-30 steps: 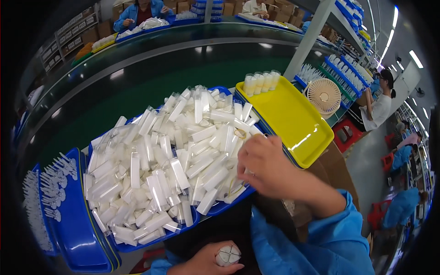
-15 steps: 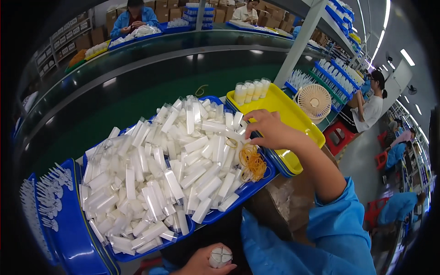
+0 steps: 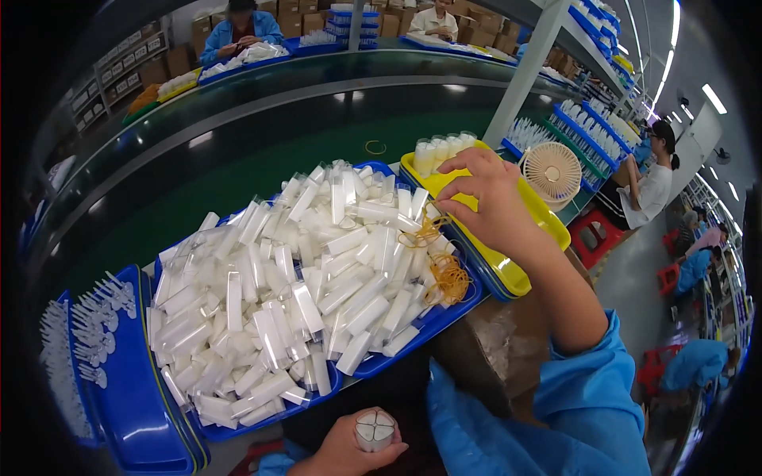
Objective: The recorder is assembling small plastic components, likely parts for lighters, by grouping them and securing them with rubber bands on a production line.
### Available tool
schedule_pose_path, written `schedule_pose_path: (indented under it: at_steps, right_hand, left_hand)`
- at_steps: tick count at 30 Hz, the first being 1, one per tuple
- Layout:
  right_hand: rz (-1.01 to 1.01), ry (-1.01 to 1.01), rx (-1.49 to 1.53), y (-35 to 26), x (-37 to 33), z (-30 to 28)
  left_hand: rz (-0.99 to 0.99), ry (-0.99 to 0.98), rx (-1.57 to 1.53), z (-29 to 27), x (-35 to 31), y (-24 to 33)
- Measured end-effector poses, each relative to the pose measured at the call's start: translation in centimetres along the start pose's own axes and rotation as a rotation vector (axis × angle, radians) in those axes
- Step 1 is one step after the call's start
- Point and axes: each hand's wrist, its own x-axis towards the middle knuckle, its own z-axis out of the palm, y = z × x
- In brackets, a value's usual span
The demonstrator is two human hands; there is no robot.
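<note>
My left hand [image 3: 341, 451], low in the picture, is closed around a bundle of white pieces [image 3: 375, 430], seen end-on as several wedge-shaped ends forming a round. Above the right end of the heap, my right hand [image 3: 494, 208] pinches a yellow rubber band; several strands [image 3: 429, 230] hang just below the fingertips. More rubber bands [image 3: 449, 279] lie tangled at the right corner of the blue tray [image 3: 369, 371]. That tray is heaped with white pieces in clear plastic sleeves [image 3: 305, 305]. Behind my right hand, a yellow tray [image 3: 516, 274] carries several upright bundles [image 3: 446, 149].
At the left stand blue trays [image 3: 139, 412] with white plastic parts [image 3: 95, 333]. A round beige fan [image 3: 552, 172] sits beside the yellow tray, near a grey post [image 3: 528, 71]. Beyond runs a green conveyor belt [image 3: 262, 151] with a single rubber band [image 3: 375, 147]. Co-workers sit across it and at right.
My right hand has risen slightly and moved right, drawing rubber bands up from the tangle. My left hand still holds the bundle, now a little higher. The view has shifted slightly.
</note>
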Motion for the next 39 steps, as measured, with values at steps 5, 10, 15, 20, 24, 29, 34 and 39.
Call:
schedule_pose_path:
  at_steps: [5, 10, 15, 20, 24, 29, 34, 39]
  right_hand:
    - [0.035, -0.003, 0.312, -2.0, 0.4, 0.8]
    - [0.147, -0.085, 0.500, -3.2, 1.2, 1.0]
    - [-0.090, -0.195, 0.670, -7.8, -0.8, -0.7]
    - [-0.264, -0.244, 0.527, -12.4, -4.5, -2.5]
    - [-0.226, -0.391, 0.777, -12.6, -6.2, -1.8]
    - [0.419, -0.773, 2.367, -10.8, -9.0, -1.1]
    - [-0.080, -0.741, 1.804, -11.9, -7.9, -2.7]
    - [-0.652, -0.884, 1.259, -15.3, -11.3, -1.8]
  left_hand:
    - [0.043, 0.052, -0.116, -0.3, -0.1, 0.8]
    - [0.100, 0.082, -0.181, -0.5, -0.6, 1.0]
    - [0.320, 0.241, -0.263, -0.3, -1.1, 0.7]
    - [0.374, 0.069, -0.374, -0.8, -1.1, 1.6]
    - [0.281, -0.371, -0.753, -0.9, -1.7, 2.6]
    - [0.260, -0.302, -0.661, -1.2, -2.8, 0.6]
    - [0.417, 0.070, 0.322, -0.6, -1.8, 0.5]
    - [0.236, 0.121, 0.114, -0.2, -1.3, 1.6]
